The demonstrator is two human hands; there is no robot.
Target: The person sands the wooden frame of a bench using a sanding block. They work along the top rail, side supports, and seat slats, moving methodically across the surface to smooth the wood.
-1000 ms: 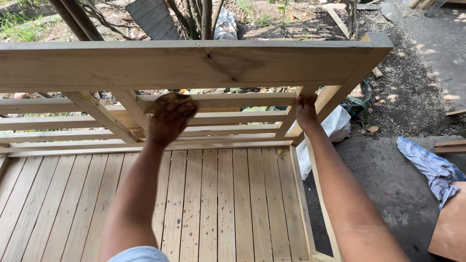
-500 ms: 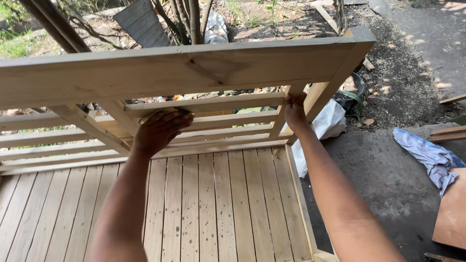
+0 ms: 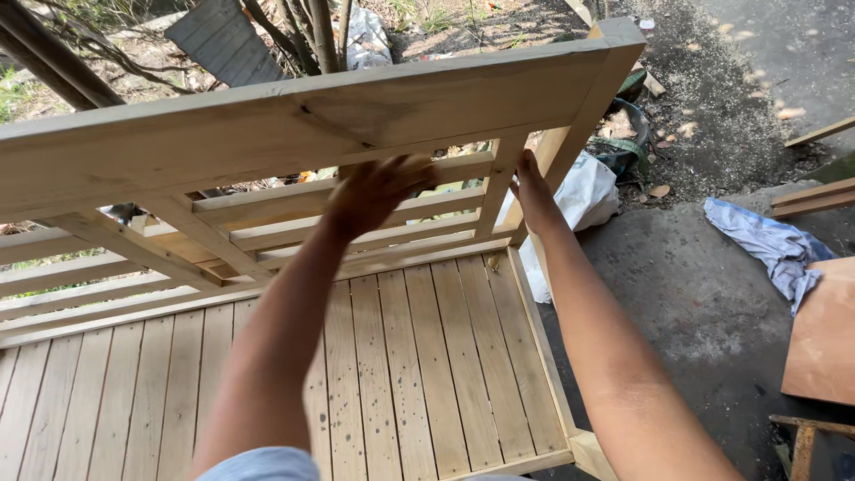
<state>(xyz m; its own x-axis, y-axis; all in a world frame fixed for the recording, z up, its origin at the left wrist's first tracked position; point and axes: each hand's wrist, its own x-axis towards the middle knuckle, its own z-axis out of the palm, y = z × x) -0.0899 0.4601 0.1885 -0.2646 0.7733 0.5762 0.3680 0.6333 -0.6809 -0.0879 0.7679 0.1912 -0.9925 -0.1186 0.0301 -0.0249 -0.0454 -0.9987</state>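
Observation:
A pale wooden frame with a thick top beam (image 3: 267, 134) and several thin horizontal slats (image 3: 267, 236) stands over a slatted deck floor (image 3: 419, 374). My left hand (image 3: 378, 191) is up against the upper slat near the frame's middle. It is motion-blurred with its fingers curled, so I cannot make out its grip. My right hand (image 3: 527, 183) is wrapped around the upright piece (image 3: 499, 191) close to the frame's right corner post (image 3: 579, 125).
Right of the deck is grey concrete ground with a crumpled blue cloth (image 3: 770, 245), a brown board (image 3: 824, 334) and a white plastic bag (image 3: 579, 200). Behind the frame are tree stems (image 3: 321, 36), a grey panel (image 3: 223, 40) and leaf-strewn dirt.
My left hand has slid up and to the right along the slats. The frame's top beam now slopes higher at its right end. My right hand has stayed on the upright.

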